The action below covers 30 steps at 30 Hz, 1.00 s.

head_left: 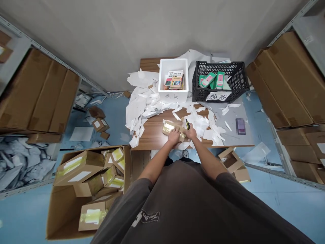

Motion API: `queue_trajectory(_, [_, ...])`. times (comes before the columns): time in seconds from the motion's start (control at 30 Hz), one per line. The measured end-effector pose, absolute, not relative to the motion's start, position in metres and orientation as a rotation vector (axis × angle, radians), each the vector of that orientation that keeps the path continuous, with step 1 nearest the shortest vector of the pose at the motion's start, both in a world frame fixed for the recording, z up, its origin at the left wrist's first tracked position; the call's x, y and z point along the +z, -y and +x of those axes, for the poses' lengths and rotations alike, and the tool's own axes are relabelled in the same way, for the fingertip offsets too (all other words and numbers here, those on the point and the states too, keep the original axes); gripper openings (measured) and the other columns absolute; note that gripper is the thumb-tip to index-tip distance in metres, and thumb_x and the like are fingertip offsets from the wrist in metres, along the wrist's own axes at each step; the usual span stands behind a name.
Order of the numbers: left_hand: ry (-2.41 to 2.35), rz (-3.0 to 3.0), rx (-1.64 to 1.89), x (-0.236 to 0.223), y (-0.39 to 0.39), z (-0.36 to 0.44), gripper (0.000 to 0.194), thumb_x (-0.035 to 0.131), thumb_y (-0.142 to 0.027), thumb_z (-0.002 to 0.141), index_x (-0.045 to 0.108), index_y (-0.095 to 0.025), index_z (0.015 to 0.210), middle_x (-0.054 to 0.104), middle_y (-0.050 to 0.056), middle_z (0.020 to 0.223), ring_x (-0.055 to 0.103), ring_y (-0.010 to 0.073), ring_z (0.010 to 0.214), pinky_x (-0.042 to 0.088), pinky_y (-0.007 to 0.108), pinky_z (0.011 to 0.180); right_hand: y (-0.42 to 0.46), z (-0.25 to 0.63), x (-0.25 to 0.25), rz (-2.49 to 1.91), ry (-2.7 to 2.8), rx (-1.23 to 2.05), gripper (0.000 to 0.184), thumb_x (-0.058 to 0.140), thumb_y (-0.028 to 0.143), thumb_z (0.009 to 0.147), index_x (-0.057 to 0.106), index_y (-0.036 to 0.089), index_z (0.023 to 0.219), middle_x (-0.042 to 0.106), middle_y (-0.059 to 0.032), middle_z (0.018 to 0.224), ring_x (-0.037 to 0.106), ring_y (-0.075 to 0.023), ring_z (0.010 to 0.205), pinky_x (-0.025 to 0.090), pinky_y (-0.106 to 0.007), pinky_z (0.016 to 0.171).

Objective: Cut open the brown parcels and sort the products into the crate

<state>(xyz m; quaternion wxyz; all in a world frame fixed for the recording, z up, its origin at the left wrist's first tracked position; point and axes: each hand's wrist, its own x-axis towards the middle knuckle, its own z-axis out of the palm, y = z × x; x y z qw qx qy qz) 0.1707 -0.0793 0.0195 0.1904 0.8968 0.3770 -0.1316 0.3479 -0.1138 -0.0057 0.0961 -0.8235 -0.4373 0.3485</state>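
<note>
A small cardboard box (167,126) sealed with shiny tape lies on the wooden table (152,135) near its front edge. My left hand (174,135) grips the box from above, fingers bent over its middle. In my right hand (191,132), at the right end of the box, is a yellow and black utility knife (188,125), its handle pointing up and away from me. Where the blade is cannot be made out. Torn white paper scraps (199,122) surround the box.
Behind the box stand a white bin (173,96) of books and a black crate (237,91) of green boxes. A purple item (241,126) lies on the right. On the floor at left is a large carton (59,210) of taped boxes. Loaded shelves (38,91) flank the table.
</note>
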Motion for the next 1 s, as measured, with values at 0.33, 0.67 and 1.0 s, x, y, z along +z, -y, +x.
queue_trajectory(0.33, [-1.242,2.360,-0.410,0.019,0.079,0.185,0.070,0.099,-0.022,0.068,0.068,-0.018,0.131,0.045,0.020,0.172,0.043,0.0403,0.159,0.047,0.044,0.121,0.178,0.402,0.009,-2.135,1.820,1.330,0.039,0.044,0.040,0.114,0.062,0.026,0.145,0.079,-0.0086,0.125,0.072,-0.0287,0.111,0.050,-0.030,0.089])
queue_trajectory(0.67, [-1.233,2.343,-0.523,0.027,0.071,0.189,0.070,0.102,-0.025,0.065,0.069,-0.021,0.126,0.049,0.018,0.168,0.050,0.0375,0.153,0.049,0.039,0.116,0.161,0.418,0.014,-1.979,1.782,1.484,0.035,0.055,0.045,0.108,0.076,0.024,0.128,0.080,-0.0047,0.115,0.068,-0.0248,0.102,0.049,-0.025,0.085])
queue_trajectory(1.0, [-1.251,2.289,-0.606,0.025,0.069,0.185,0.069,0.103,-0.025,0.063,0.069,-0.024,0.123,0.058,0.015,0.160,0.058,0.0325,0.143,0.051,0.036,0.111,0.161,0.418,0.009,-1.984,1.733,1.548,0.035,0.060,0.048,0.106,0.079,0.023,0.123,0.081,-0.0053,0.108,0.069,-0.0222,0.088,0.049,-0.025,0.078])
